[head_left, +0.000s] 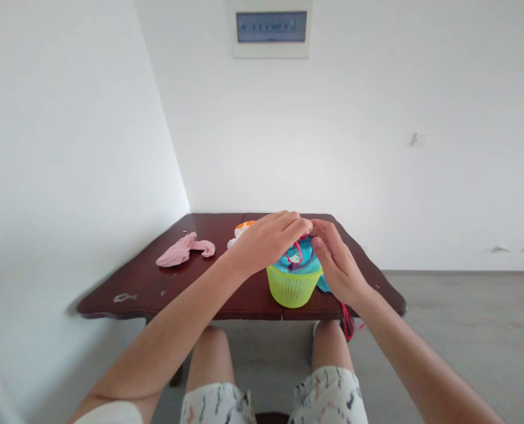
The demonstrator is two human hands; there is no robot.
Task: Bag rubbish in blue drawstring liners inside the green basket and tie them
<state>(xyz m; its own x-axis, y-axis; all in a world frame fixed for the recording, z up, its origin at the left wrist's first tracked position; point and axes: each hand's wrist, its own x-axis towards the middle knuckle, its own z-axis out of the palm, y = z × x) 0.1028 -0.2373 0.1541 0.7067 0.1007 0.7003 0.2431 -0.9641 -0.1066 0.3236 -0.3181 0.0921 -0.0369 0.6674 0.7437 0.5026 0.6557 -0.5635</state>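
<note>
A light green mesh basket (293,290) stands near the front edge of the table. Crumpled blue plastic (303,264), seemingly a bag with a red drawstring (299,252), fills its top and bulges above the rim. My left hand (273,240) arches over the bag from the left, its fingers bent down onto the top and their tips partly hidden. From the right, my right hand (339,262) curves round the bag's side, thumb and fingers gripping near the red cord. The fingertips of both hands meet above the basket.
A pink cloth-like item (184,250) lies on the left of the dark red wooden table (226,288). Behind my left hand is a white and orange item (243,228), partly hidden. Red strings (347,323) hang over the front edge at right. White walls border the table.
</note>
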